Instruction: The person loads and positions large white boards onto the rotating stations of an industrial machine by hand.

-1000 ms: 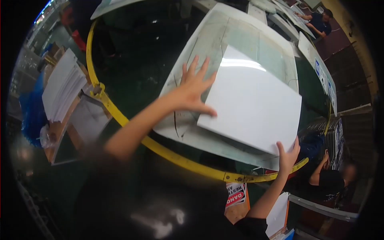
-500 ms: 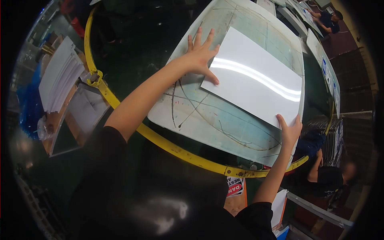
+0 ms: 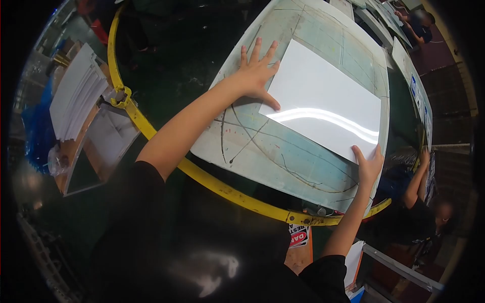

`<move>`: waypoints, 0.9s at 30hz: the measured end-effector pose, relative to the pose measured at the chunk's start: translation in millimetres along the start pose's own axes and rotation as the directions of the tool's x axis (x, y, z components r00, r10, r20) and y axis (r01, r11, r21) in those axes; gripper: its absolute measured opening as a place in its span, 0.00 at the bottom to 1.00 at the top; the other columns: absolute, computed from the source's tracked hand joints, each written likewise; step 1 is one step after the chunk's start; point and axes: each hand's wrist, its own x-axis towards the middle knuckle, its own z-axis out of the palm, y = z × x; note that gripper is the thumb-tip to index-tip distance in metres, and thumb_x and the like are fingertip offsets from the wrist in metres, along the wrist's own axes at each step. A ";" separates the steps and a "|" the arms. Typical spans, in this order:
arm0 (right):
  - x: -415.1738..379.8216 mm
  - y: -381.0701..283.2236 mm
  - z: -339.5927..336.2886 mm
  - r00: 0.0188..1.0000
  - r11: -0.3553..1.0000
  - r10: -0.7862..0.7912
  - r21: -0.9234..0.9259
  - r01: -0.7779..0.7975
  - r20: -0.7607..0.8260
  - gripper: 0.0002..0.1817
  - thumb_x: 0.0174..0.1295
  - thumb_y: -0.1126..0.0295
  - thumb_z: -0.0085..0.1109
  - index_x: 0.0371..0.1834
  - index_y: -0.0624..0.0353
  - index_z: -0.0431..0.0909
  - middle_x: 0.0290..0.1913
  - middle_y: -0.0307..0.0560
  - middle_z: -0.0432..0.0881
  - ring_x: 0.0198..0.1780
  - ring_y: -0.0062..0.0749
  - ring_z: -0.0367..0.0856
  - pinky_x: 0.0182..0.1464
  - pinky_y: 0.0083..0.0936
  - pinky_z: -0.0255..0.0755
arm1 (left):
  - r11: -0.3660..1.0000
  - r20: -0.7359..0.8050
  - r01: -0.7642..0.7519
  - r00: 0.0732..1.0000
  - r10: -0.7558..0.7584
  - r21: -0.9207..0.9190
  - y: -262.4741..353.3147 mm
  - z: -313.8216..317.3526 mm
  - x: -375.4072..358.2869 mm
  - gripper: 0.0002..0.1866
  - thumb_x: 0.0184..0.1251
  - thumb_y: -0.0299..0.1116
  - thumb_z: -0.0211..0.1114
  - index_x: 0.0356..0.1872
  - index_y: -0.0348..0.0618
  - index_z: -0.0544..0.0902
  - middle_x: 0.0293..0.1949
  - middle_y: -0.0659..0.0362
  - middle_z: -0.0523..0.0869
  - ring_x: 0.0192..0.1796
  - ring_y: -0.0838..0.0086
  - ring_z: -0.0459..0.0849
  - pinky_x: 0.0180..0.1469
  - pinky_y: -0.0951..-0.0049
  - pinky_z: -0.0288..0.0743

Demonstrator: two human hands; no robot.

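A glossy white sheet (image 3: 323, 91) lies on a pale, worn board (image 3: 273, 151) marked with dark scrawled lines. My left hand (image 3: 257, 76) is open beside the sheet's left edge, fingers spread over the board and thumb touching the lower left corner. At the near right corner, my right hand (image 3: 370, 164) holds the sheet, with the thumb along its near edge and a finger at its right side. The other fingers of that hand are hidden. A band of light reflects across the sheet's lower part.
A curved yellow rail (image 3: 222, 189) runs between me and the board. At left stands a stack of white sheets (image 3: 76, 96). Further printed boards (image 3: 415, 86) are at right. A co-worker in dark clothing (image 3: 414, 219) is at lower right, another person (image 3: 420, 30) at upper right.
The view has shifted slightly, and the reflection on the sheet has moved lower. My hands keep nearly the same places. The co-worker at lower right has raised their arms towards a printed board.
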 end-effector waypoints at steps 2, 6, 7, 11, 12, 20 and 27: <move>0.1 5.9 4.5 1.000 1.000 0.004 -0.005 -0.004 -0.008 0.46 0.37 0.51 0.74 0.59 0.66 0.67 0.46 0.60 0.71 0.50 0.51 0.72 0.53 0.37 0.66 | 1.000 -0.015 -0.013 1.000 0.013 0.020 1.7 -1.3 -0.6 0.63 0.22 0.74 0.68 0.62 0.36 0.67 0.71 0.41 0.31 0.68 0.37 0.17 0.59 0.27 0.18; -4.6 10.9 8.8 0.999 0.999 0.038 -0.004 -0.038 -0.001 0.47 0.38 0.50 0.74 0.59 0.69 0.67 0.46 0.61 0.71 0.51 0.52 0.72 0.54 0.38 0.65 | 0.995 0.053 0.044 0.997 -0.049 0.090 8.7 -11.6 -0.4 0.63 0.23 0.73 0.68 0.64 0.41 0.66 0.72 0.47 0.32 0.70 0.39 0.21 0.62 0.30 0.21; -6.1 9.9 7.8 0.999 0.999 0.047 0.001 -0.047 0.004 0.47 0.38 0.49 0.74 0.59 0.69 0.67 0.46 0.61 0.71 0.51 0.52 0.72 0.54 0.38 0.65 | 0.994 0.058 0.039 0.997 -0.045 0.100 9.3 -12.6 0.5 0.63 0.23 0.73 0.68 0.64 0.41 0.66 0.72 0.48 0.32 0.70 0.40 0.21 0.62 0.30 0.20; -9.3 11.9 8.8 0.998 0.998 0.059 -0.015 -0.059 0.021 0.48 0.38 0.49 0.73 0.60 0.69 0.66 0.47 0.62 0.71 0.52 0.52 0.71 0.55 0.37 0.65 | 0.993 0.067 0.033 0.997 -0.041 0.114 8.9 -13.0 1.0 0.62 0.23 0.73 0.68 0.64 0.42 0.66 0.72 0.49 0.32 0.70 0.40 0.21 0.62 0.30 0.20; -9.3 16.6 13.1 0.999 0.998 0.052 -0.019 -0.052 0.005 0.48 0.38 0.49 0.73 0.60 0.69 0.66 0.47 0.62 0.71 0.52 0.52 0.71 0.55 0.37 0.65 | 0.993 0.063 0.031 0.997 -0.038 0.110 8.1 -12.4 0.6 0.62 0.23 0.73 0.68 0.64 0.42 0.66 0.72 0.49 0.33 0.70 0.40 0.21 0.62 0.30 0.20; -8.7 14.0 17.2 0.998 0.998 0.058 0.017 -0.058 0.012 0.48 0.38 0.49 0.74 0.60 0.68 0.65 0.48 0.63 0.70 0.52 0.54 0.70 0.55 0.38 0.64 | 0.995 0.054 0.042 0.997 -0.047 0.091 7.2 -14.6 -2.0 0.60 0.24 0.73 0.68 0.64 0.46 0.67 0.73 0.49 0.33 0.70 0.40 0.20 0.61 0.30 0.19; -9.8 27.3 28.7 0.986 0.984 -0.130 -0.133 0.116 -0.106 0.41 0.40 0.52 0.72 0.58 0.62 0.68 0.48 0.59 0.70 0.52 0.50 0.70 0.58 0.42 0.59 | 0.961 0.093 -0.043 0.995 0.018 0.273 10.8 -15.6 3.6 0.59 0.26 0.73 0.66 0.62 0.40 0.69 0.73 0.48 0.40 0.71 0.43 0.23 0.62 0.31 0.18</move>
